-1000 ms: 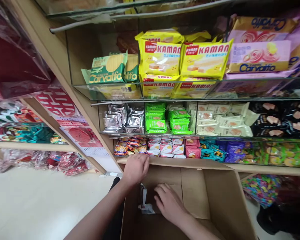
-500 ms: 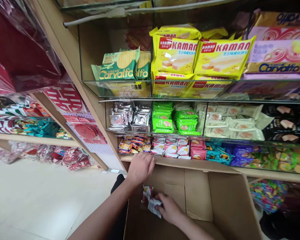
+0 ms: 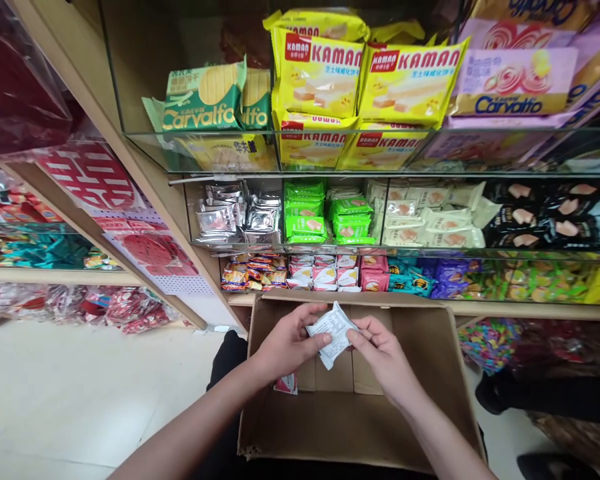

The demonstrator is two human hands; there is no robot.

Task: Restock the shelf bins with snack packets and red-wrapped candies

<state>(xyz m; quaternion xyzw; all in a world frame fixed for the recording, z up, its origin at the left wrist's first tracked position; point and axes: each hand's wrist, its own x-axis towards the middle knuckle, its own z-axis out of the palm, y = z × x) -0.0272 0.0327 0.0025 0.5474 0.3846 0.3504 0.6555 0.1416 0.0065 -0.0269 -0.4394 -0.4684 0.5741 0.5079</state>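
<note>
Between my two hands is a small white snack packet [image 3: 334, 337], its printed back facing up. My left hand [image 3: 293, 340] grips its left edge, thumb on top. On the right side, my right hand [image 3: 380, 347] pinches it between thumb and fingers. Both hands are above an open cardboard box [image 3: 380, 440]. Inside the box, at its left, lies a pink-and-white packet [image 3: 287, 383], partly covered by my left forearm. Similar pink-and-white packets [image 3: 324, 273] stand in rows on the low shelf behind the box.
Orange packets [image 3: 253, 272] lie left of the pink ones. Above are green packets [image 3: 305, 213], silver packets [image 3: 216, 217] and large yellow KAMAN wafer bags [image 3: 317, 73] behind glass edges. A wooden shelf upright [image 3: 145, 180] rises at left. Someone's dark-clothed leg [image 3: 545, 393] is at right.
My right hand has lifted the white packet up out of the box. My left hand has come down from the box's rim and now holds the packet too. The view has shifted.
</note>
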